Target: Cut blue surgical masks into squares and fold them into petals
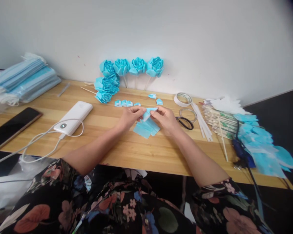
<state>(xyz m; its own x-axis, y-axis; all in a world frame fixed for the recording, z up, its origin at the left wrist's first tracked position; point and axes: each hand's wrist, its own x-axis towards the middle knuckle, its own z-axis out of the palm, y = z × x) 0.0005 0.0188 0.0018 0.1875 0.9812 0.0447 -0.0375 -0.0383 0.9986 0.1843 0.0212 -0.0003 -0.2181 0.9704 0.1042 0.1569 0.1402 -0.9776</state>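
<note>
My left hand (131, 117) and my right hand (165, 118) pinch a small folded piece of light blue fabric (148, 113) between them, one at each side. Its white inner face shows near my right fingers. Just below my fingertips, flat blue fabric pieces (144, 130) lie overlapping on the wooden table. Beyond my left hand sits a row of small folded blue petals (123, 103). Two more folded petals, one of them a small blue petal (159, 101), rest beyond my right hand.
Several blue fabric roses (138, 66) on sticks lean at the wall. Face masks (26, 79), a phone (14, 126) and a cabled power bank (74, 117) lie left. A tape roll (183, 99), black ring (185, 123), wrapped sticks (221, 122), glue gun (241, 152) and blue fabric pile (261, 143) lie right.
</note>
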